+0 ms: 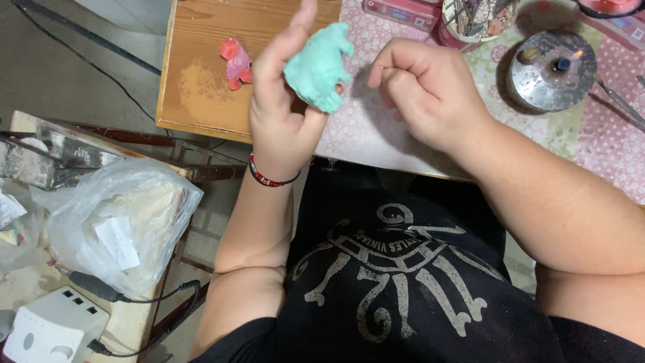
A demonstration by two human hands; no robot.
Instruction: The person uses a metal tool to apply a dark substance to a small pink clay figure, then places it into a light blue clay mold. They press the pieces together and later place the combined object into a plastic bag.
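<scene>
Far left we see a plastic bag (121, 222) and a white box (50, 329) on a side stand. Our left hand (282, 114) is closed round a soft green clay animal (319, 66) — held up above the table edge. We should press gently so it keeps its shape. Our right hand (423, 91) is curled tight, pinching something too thin to make out. Behind — a pink clay figure (235, 64) on a wooden board (201, 87), a flowery cloth (605, 141), a small lit burner (552, 70).

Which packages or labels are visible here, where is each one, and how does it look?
Pink box: top edge of the table, flat and rectangular, with a pale label.
Clear plastic bag: side table at left, crumpled, bulging, holding pale contents.
White paper label: inside that bag, small and rectangular.
White device: bottom left corner, boxy, with dark slots and a black cable.
</scene>
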